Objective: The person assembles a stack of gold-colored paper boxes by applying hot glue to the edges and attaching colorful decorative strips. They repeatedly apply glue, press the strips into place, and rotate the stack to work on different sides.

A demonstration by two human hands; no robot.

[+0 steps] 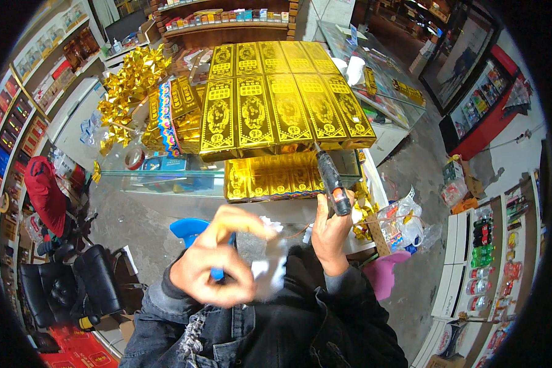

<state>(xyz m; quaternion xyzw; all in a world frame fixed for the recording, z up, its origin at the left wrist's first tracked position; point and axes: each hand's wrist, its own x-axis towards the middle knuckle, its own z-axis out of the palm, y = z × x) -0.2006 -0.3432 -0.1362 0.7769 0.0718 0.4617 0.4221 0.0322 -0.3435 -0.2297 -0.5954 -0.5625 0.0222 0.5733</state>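
My right hand (330, 232) grips a black glue gun or similar hand tool (333, 181), its narrow tip pointing up to the front edge of a slab of joined gold foil boxes (287, 108). My left hand (216, 262), blurred, is raised before my jacket; thumb and fingers pinch a white, partly see-through piece (272, 269), perhaps paper or film. The gold slab lies over the glass counter. Beneath its front edge shows another row of gold printed boxes (273, 177). To the slab's left lie small gold packs (181, 101) with a colourful patterned strip (167, 117).
Gold foil bows (133, 80) and a roll of tape (134, 158) are at the counter's left. Near me stand a blue stool (188, 227) and a pink one (385, 273). A cardboard box (380, 235) and plastic bags (405, 218) are at right; a black chair (96, 278) is at left.
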